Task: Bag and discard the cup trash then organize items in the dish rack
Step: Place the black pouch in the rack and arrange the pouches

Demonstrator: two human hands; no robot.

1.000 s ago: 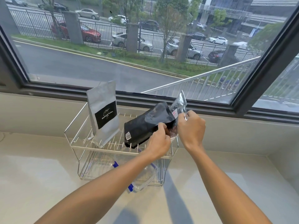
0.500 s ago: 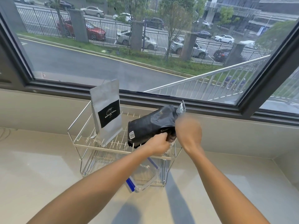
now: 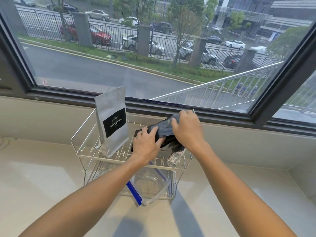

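A two-tier wire dish rack (image 3: 80, 134) stands on the counter under the window. On its upper tier a silver coffee pouch (image 3: 112, 124) with a black label stands upright at the left. A black pouch (image 3: 163, 129) lies tilted across the right side of the tier. My left hand (image 3: 147, 146) presses on its lower end and my right hand (image 3: 188, 129) covers its upper end. Below the black pouch a crinkled clear packet (image 3: 175, 157) sticks out at the rack's front right. A clear container with a blue-edged lid (image 3: 150, 187) sits on the lower tier.
The pale counter (image 3: 42, 185) runs left and right of the rack, with a low wall (image 3: 256, 147) behind it and a corner at the right. A dark window frame (image 3: 171, 106) runs just above the rack.
The black pouch has come down from a raised tilt to lie lower on the upper tier. My right hand left the clear packet and moved onto the pouch's top; the packet now lies beneath.
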